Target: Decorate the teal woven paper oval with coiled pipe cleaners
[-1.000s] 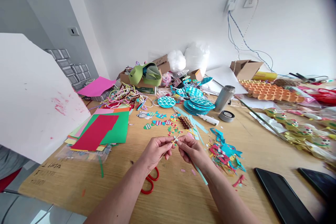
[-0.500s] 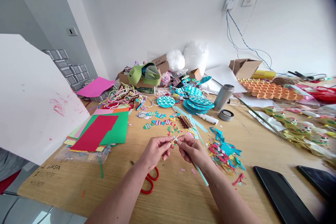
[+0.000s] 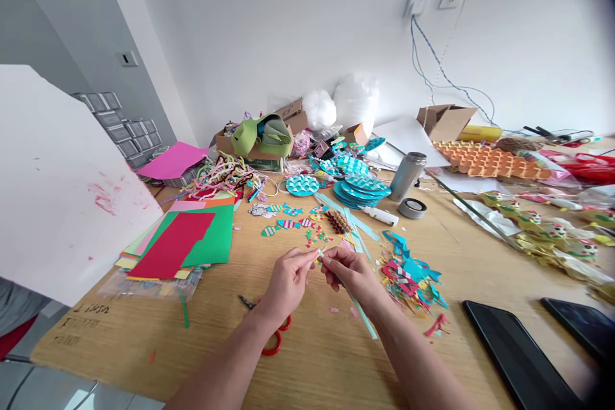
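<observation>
A light blue paper strip (image 3: 364,319) hangs from my right hand (image 3: 353,274), passing under the palm towards the wrist. My right fingers are closed on its upper end. My left hand (image 3: 291,278) is pinched at the same end, fingertips almost touching the right ones. A thin pale stick seems to show between the fingertips, mostly hidden. Red-handled scissors (image 3: 271,343) lie on the table, partly under my left forearm. Just beyond the hands are small paper cut-out fish (image 3: 289,224) and a brown pinecone-like piece (image 3: 339,222).
Coloured paper sheets (image 3: 175,246) lie left, beside a white board (image 3: 62,186). Blue paper scraps (image 3: 416,269) and a black phone (image 3: 516,352) lie right. Behind stand blue decorated plates (image 3: 360,192), a glue bottle (image 3: 382,216), a steel flask (image 3: 407,177) and an orange egg tray (image 3: 490,160).
My left hand has turned slightly, its fingers now closer over the strip's end, and the thin stick shows less. The scissor blades are more visible. The view has shifted slightly.
</observation>
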A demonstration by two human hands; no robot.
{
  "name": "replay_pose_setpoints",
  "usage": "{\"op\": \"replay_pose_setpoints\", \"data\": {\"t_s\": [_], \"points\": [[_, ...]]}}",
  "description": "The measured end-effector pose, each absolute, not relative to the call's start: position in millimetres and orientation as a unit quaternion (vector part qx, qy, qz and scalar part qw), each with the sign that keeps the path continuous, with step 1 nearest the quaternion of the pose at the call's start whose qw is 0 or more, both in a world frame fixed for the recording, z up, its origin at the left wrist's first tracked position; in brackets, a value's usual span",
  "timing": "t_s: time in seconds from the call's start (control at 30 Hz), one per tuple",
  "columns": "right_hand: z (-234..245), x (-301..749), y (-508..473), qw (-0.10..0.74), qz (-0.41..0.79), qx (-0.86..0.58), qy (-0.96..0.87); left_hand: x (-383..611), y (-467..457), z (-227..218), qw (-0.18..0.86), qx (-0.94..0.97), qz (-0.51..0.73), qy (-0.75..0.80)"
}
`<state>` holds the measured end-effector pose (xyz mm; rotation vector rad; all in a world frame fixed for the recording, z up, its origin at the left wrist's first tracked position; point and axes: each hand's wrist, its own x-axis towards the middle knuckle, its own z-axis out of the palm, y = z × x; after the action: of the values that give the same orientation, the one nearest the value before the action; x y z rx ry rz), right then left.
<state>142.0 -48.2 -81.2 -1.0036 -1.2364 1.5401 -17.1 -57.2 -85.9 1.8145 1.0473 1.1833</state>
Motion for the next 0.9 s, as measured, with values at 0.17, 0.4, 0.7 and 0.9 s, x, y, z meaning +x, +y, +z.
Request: {"op": "replay_pose_setpoints", "data": {"t_s": [0.17,0.4,0.7,0.9], "points": [[-77.9,141.0,-50.8,0.455,0.615,-0.407,-0.499,-16.1,-58.2,-90.6,0.27,0.748,0.457,0.397],[-76.8,142.1,-52.0,0.447,0.612,-0.415,-0.504,-14.6,-60.9,-91.5,0.204,0.789,0.411,0.409],[-81.7,142.7,-48.7,0.449,0.623,-0.424,-0.481,-13.8,-66.3,-92.2,0.128,0.829,0.333,0.431],[-86.6,143.8,-45.3,0.443,0.622,-0.426,-0.486,-13.0,-66.6,-91.6,0.149,0.823,0.333,0.437]]}}
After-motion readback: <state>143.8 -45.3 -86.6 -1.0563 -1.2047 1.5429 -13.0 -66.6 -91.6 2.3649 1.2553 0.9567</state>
